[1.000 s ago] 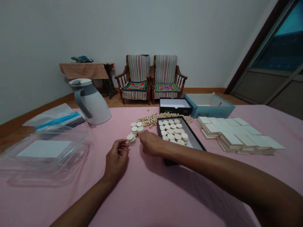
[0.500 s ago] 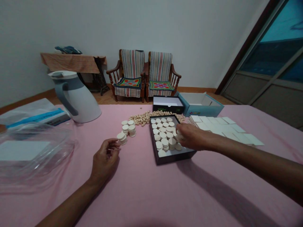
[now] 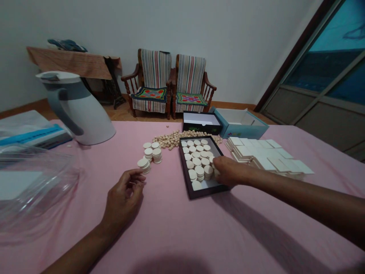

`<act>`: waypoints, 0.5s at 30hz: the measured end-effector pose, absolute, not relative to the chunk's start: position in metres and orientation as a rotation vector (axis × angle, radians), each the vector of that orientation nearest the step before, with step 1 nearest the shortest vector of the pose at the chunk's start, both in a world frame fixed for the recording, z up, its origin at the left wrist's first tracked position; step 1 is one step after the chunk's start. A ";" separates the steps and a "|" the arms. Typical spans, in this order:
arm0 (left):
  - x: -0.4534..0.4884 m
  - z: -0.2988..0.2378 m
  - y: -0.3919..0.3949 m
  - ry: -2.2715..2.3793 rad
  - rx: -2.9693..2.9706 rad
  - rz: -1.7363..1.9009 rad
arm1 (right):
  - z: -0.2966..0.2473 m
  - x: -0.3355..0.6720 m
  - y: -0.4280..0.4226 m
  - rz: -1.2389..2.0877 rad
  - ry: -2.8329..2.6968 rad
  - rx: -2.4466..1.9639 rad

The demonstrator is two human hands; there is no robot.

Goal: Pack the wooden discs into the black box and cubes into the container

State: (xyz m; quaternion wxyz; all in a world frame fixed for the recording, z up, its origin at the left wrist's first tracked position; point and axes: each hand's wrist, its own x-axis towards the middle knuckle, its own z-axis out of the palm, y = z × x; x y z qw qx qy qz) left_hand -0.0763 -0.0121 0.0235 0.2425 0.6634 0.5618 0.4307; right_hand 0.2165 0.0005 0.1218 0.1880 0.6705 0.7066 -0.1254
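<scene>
Your right hand (image 3: pixel 228 171) sits in the near right corner of the black tray (image 3: pixel 185 172), fingers curled down over the white discs (image 3: pixel 196 160) stacked there. The fingertips are hidden, so you cannot tell whether it has hold of a disc.

Your left hand (image 3: pixel 125 190) rests on the desk (image 3: pixel 176 228) to the left of the tray. It is half-curled and holds nothing visible, just short of the nearest loose stack (image 3: pixel 143 164).

Hazards:
- The discs in the tray stand in short, crowded piles. A knuckle or wrist dragged across them is likely to topple neighbouring piles.
- The loose stacks (image 3: pixel 154 152) left of the tray have no wall around them. A nudge from the left fingers could scatter them.
- The wooden beads (image 3: pixel 171 140) behind the tray lie touching its far rim. Pushing the tray away from you may send them rolling.
- The square tiles (image 3: pixel 265 160) lie just right of the tray, under your right forearm. A lowered arm could shift them.
</scene>
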 end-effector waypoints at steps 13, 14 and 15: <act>0.001 0.082 -0.022 0.906 1.859 1.055 | 0.141 0.220 -0.015 -0.337 2.342 2.007; 0.014 0.086 -0.018 0.898 1.691 1.015 | 0.143 0.220 -0.017 -0.327 2.412 2.005; 0.026 0.089 -0.014 0.871 1.518 1.000 | 0.144 0.219 -0.019 -0.319 2.479 2.000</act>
